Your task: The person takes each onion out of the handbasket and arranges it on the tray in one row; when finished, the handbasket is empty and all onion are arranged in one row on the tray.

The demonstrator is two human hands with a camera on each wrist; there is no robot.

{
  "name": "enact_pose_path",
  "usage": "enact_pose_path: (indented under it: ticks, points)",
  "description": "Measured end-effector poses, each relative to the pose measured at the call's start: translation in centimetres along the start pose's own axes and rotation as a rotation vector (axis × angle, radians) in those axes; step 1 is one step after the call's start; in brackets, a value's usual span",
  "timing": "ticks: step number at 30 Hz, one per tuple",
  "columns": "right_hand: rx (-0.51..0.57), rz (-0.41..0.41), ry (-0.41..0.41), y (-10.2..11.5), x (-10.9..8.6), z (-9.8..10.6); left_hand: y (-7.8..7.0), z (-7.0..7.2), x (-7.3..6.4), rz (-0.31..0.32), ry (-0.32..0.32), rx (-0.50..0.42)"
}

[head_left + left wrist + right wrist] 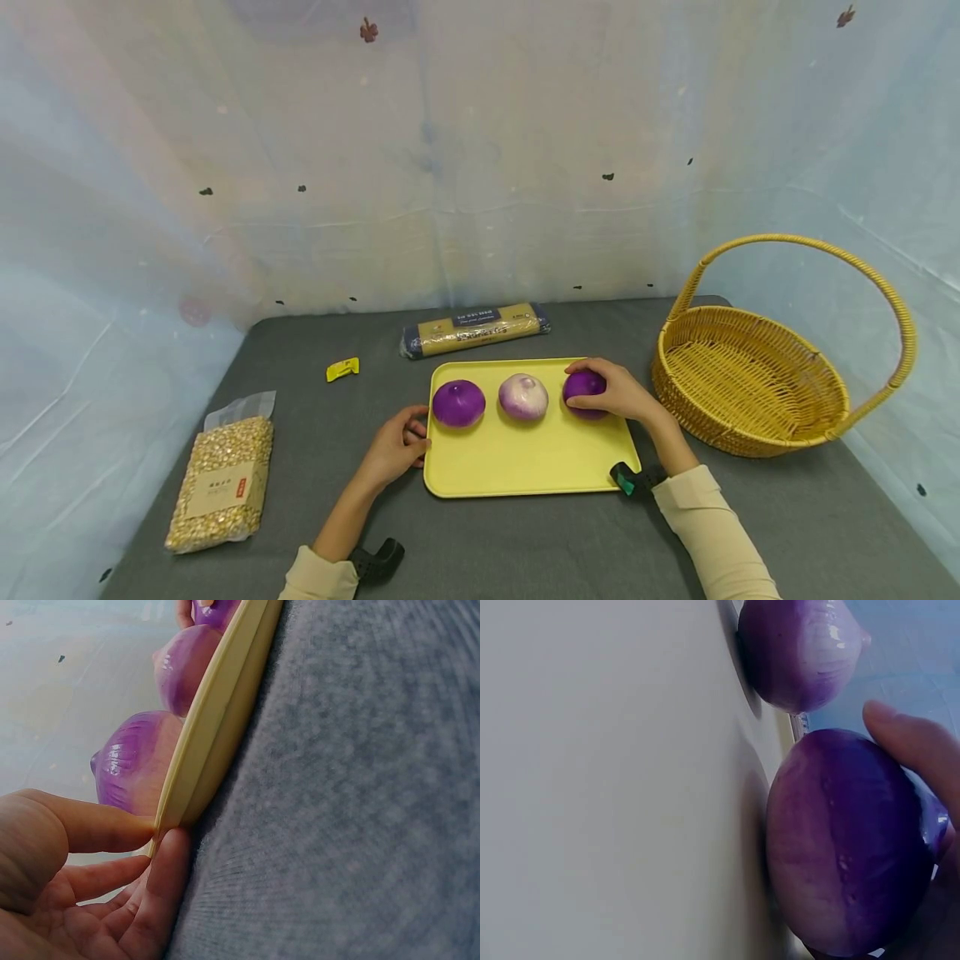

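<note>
A yellow tray bears three onions in a row along its far half. The left one is a deep purple onion, the middle one a paler purple-and-white onion. My right hand curls from above round the purple onion at the right, thumb on its near side. At the tray's left edge, my left hand pinches the rim between thumb and fingers, as the left wrist view shows.
Right of the tray stands a yellow wicker basket with a tall handle. Behind the tray lies a long noodle-like packet. A small yellow wrapped piece and a clear bag of corn kernels lie to the left on the grey cloth.
</note>
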State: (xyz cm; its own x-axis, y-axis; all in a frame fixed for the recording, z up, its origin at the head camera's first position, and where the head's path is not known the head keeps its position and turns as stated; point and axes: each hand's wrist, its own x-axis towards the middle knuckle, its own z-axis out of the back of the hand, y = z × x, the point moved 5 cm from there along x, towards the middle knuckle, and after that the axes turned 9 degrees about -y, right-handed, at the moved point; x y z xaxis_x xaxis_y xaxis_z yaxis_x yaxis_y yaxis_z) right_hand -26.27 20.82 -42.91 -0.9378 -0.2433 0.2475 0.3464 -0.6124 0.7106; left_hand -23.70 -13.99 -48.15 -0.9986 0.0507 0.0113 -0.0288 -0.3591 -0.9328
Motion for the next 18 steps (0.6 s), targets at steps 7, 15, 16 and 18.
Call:
enact_pose_path:
  ticks: [7, 15, 16, 18]
  points:
    - [0.025, -0.001, 0.011, -1.4, 0.3, -0.2, -2.6, 0.4, -1.2, -0.014, -0.003, 0.015]
    - [0.054, -0.007, 0.021, -1.2, 0.2, 0.1, -3.5, 0.5, -1.7, -0.022, 0.006, 0.015]
    - [0.054, -0.008, 0.022, -1.3, 0.2, 0.1, -3.1, 0.5, -1.5, -0.021, -0.001, 0.014]
    - [0.055, -0.005, 0.018, -1.2, 0.2, 0.2, -1.9, 0.3, -0.9, -0.024, -0.001, 0.008]
